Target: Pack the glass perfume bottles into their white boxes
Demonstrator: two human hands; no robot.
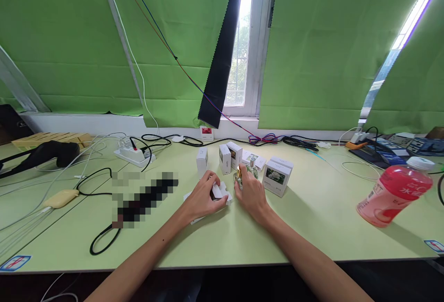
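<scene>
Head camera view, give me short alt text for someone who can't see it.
A person's left hand holds an open white carton while the right hand grips a small glass bottle on a green table. Small white boxes stand behind; a pink drink bottle stands at right.

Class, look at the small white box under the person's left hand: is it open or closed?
Open. The white box under the left hand lies flat with flaps spread outward.

boxes (229, 156) behind hands | bottle (393, 195) far right | power strip (133, 155) left
</scene>
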